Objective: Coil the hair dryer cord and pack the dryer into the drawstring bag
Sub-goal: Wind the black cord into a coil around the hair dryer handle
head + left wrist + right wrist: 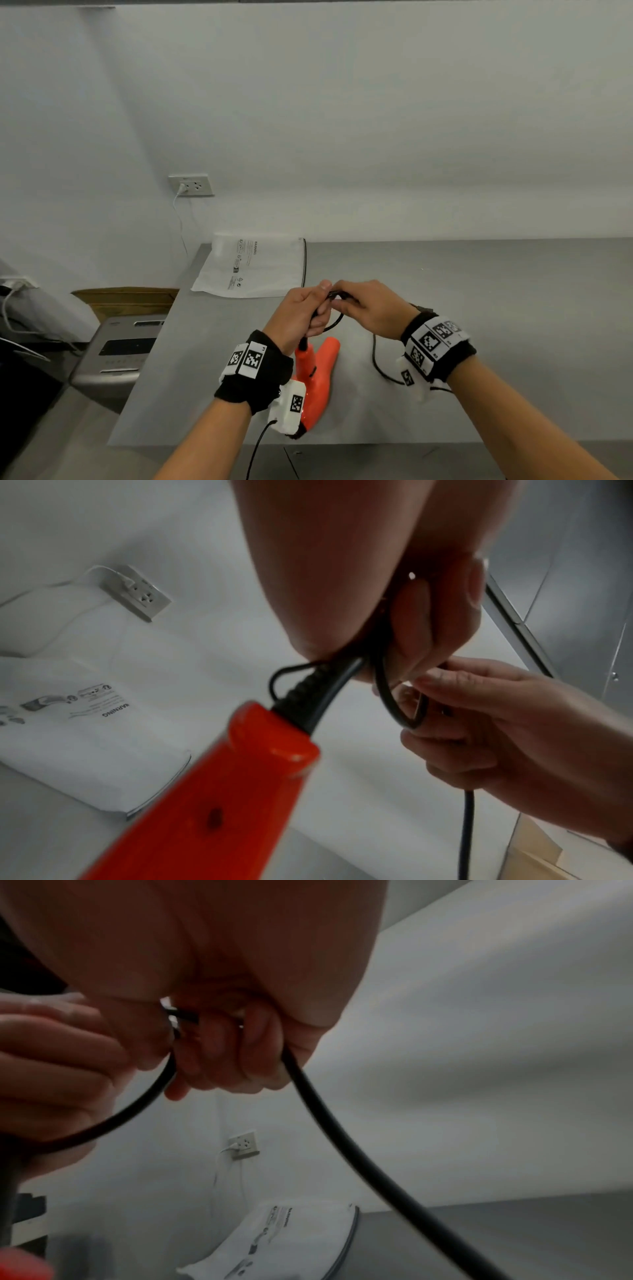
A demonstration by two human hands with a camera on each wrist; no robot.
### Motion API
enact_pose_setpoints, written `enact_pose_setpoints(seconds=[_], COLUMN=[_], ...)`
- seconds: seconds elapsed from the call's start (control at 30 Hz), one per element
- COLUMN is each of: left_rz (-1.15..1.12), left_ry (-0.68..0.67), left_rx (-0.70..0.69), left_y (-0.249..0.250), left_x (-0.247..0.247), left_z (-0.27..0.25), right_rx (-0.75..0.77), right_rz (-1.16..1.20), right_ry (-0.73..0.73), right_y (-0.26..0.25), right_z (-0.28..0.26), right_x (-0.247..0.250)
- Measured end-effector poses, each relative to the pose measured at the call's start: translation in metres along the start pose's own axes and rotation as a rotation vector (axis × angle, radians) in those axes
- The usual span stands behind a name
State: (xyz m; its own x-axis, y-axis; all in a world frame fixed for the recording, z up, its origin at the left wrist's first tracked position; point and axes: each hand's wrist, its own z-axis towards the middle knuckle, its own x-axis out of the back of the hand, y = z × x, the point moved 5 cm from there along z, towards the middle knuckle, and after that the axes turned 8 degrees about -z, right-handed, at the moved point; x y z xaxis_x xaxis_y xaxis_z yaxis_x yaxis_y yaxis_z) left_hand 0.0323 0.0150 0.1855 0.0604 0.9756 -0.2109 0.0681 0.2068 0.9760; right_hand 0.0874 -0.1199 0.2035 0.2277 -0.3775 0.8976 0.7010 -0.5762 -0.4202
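An orange hair dryer [317, 373] [219, 791] rests on the grey table [479, 308], partly hidden by my left wrist. Its black cord [337, 320] [387, 696] [342, 1137] rises from the handle into my left hand [305, 315] [394, 620], whose fingers curl round gathered loops. My right hand [363, 308] [479, 712] [240, 1053] pinches the cord right beside the left hand, holding a small loop. The rest of the cord [376, 363] trails down to the table under my right wrist. The white drawstring bag [253, 267] [85, 737] [291, 1242] lies flat at the table's back left.
A wall socket [191, 185] with a white plug sits above the table's left end. Left of the table stand a grey appliance [120, 353] and a cardboard box [126, 298]. The table's front edge [342, 445] runs just under my forearms.
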Motion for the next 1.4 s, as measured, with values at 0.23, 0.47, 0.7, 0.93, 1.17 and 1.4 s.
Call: enact_pose_setpoints(seconds=[0.23,0.47,0.7,0.93,1.17,1.4], left_rz=[-0.002,-0.153,-0.180,0.073,-0.024,-0.026], left_ry=[-0.085,-0.079,0.031,-0.017,-0.017,-0.002], left_rx=[0.039,-0.060,-0.083,0.010,0.005,0.048], left_y=[-0.005,-0.011,-0.018,-0.010,-0.011,-0.015], left_x=[-0.010,-0.014,0.002,-0.003,-0.014,-0.020], left_z=[-0.007,-0.007,0.003,0.002,0.006,0.005], right_rx=[-0.078,-0.233,-0.167,0.010,-0.082,-0.136], right_rz=[-0.027,0.077,-0.209,-0.364,-0.146,-0.036], right_ry=[0.024,0.092,-0.267,0.102,-0.032,-0.013], right_y=[0.005,0.000,-0.019,-0.031,0.001,0.006], right_z=[0.008,-0.013,-0.039,-0.029,-0.012,0.002], right_x=[0.002,-0.043,-0.081,0.019,0.032,0.010])
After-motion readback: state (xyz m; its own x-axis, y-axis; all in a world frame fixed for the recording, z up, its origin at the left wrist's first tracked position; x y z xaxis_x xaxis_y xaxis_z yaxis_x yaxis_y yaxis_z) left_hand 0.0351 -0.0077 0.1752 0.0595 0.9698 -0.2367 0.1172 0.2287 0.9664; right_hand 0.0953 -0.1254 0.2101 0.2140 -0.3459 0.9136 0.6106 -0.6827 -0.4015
